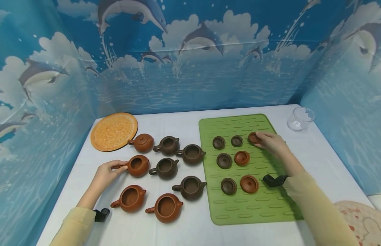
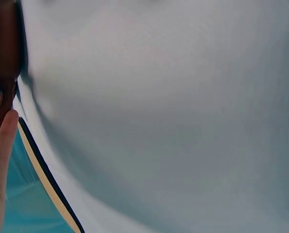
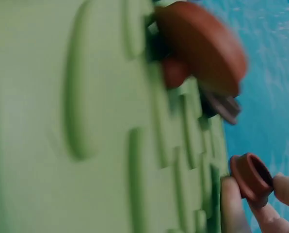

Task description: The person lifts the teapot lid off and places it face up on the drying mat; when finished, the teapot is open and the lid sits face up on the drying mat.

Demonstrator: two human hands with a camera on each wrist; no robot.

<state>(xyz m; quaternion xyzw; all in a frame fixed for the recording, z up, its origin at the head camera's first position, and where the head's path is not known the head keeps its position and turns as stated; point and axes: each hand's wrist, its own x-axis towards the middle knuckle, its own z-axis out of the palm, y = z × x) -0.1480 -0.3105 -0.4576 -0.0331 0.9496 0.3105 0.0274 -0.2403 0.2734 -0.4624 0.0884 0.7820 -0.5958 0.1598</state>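
Observation:
At the left, my left hand (image 1: 105,174) pinches the handle of a lidless red-brown clay teapot (image 1: 143,167); in the left wrist view, a fingertip meets that handle (image 2: 8,99). My right hand (image 1: 273,143) holds a small red-brown teapot lid (image 1: 253,138) between thumb and fingers over the far part of the green mat (image 1: 239,208). The right wrist view shows this lid (image 3: 248,177) tilted, its hollow side visible. Several other lids lie on the mat, among them a red one (image 1: 249,183) and a dark one (image 1: 224,160).
More teapots stand around the left hand: a lidded red one (image 1: 143,142), open red ones (image 1: 129,198) and open dark ones (image 1: 192,188). An orange round mat (image 1: 114,131) lies at the back left. A clear glass cup (image 1: 301,119) stands at the back right.

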